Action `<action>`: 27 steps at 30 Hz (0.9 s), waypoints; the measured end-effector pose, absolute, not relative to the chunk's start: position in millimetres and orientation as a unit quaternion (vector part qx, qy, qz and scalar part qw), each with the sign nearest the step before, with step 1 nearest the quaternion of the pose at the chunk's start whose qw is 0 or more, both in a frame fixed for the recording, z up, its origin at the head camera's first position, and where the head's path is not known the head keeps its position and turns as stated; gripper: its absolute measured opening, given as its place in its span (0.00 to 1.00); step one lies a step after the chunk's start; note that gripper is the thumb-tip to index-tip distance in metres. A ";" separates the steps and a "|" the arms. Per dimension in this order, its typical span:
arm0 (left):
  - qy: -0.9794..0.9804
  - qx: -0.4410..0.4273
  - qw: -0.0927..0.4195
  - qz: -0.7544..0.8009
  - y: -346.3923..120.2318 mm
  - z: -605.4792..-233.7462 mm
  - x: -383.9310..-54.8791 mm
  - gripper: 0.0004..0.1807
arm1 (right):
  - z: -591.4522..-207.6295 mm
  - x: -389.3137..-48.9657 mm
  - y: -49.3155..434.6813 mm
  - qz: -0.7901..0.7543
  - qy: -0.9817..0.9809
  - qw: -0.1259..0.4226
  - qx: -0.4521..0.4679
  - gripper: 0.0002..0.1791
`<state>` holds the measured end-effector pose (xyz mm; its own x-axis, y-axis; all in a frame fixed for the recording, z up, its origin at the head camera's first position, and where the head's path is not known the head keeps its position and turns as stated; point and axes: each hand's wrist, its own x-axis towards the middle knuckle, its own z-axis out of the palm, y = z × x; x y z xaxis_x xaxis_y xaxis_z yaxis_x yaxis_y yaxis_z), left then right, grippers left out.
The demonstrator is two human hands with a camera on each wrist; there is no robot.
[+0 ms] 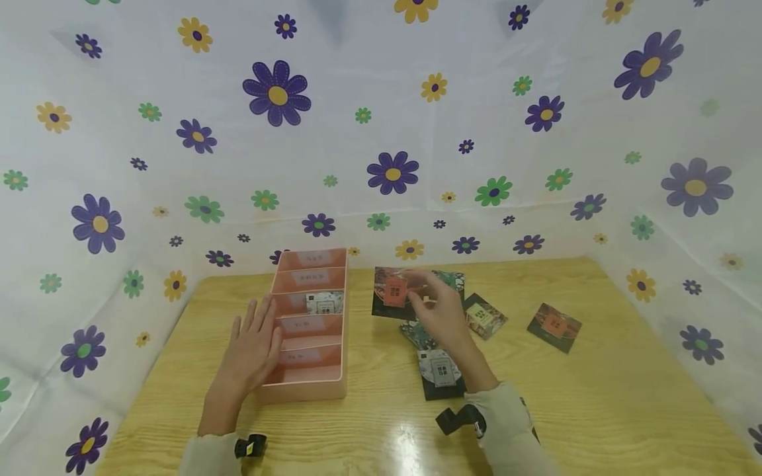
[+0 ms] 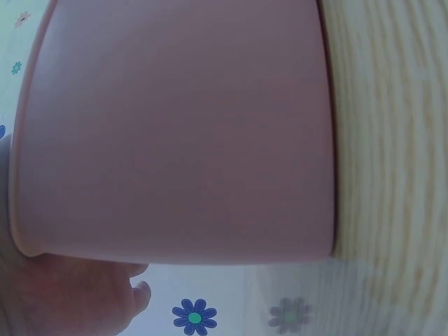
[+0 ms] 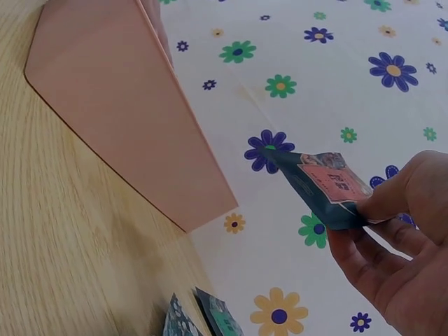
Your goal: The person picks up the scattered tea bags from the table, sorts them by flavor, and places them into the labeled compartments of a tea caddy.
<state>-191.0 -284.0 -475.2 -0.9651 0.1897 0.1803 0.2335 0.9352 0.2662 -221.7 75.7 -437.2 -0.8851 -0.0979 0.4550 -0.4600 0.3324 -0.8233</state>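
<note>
Head view: right hand (image 1: 443, 314) pinches red-label packet (image 1: 385, 296) between thumb and fingers, raised above surface (image 1: 631, 383), right of pink box (image 1: 303, 393). Left hand (image 1: 247, 347), fingers nearly straight, rests along box's left edge. Pale packet (image 1: 327, 303) in middle compartment. Grey-label packet (image 1: 442, 375), green-label packet (image 1: 485, 317), second red packet (image 1: 554, 328) lie right of box.

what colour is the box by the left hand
The box is light pink, clearest in the head view.

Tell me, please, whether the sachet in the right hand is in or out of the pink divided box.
Out: the right hand pinches the red-labelled sachet in midair, beside the pink divided box.
</note>
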 end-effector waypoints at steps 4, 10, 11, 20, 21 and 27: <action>-0.980 -0.112 0.080 -0.143 -282.9 -476.0 -191.9 0.32 | -437.9 -219.4 70.2 0.554 -0.795 0.166 0.184 0.20; -0.980 -0.110 0.086 -0.140 -282.1 -479.3 -193.1 0.32 | -441.1 -218.2 58.3 0.554 -0.786 0.165 0.217 0.20; -0.980 -0.110 0.086 -0.139 -282.1 -479.6 -193.4 0.32 | -441.7 -218.1 55.9 0.557 -0.784 0.163 0.219 0.20; -0.979 -0.112 0.090 -0.143 -283.6 -477.1 -191.5 0.32 | -440.7 -219.6 31.4 0.584 -0.758 0.168 0.237 0.20; -0.980 -0.111 0.088 -0.142 -283.6 -477.1 -191.4 0.32 | -440.9 -220.3 29.4 0.587 -0.755 0.170 0.239 0.20; -0.980 -0.110 0.085 -0.141 -284.2 -476.7 -191.1 0.32 | -438.8 -222.1 19.3 0.601 -0.747 0.163 0.233 0.19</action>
<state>-191.1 -284.2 -476.7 -0.9612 0.1919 0.1982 0.2400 0.9359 0.2577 -222.1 19.3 -438.8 -0.8380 -0.1519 0.5241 -0.5444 0.1691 -0.8216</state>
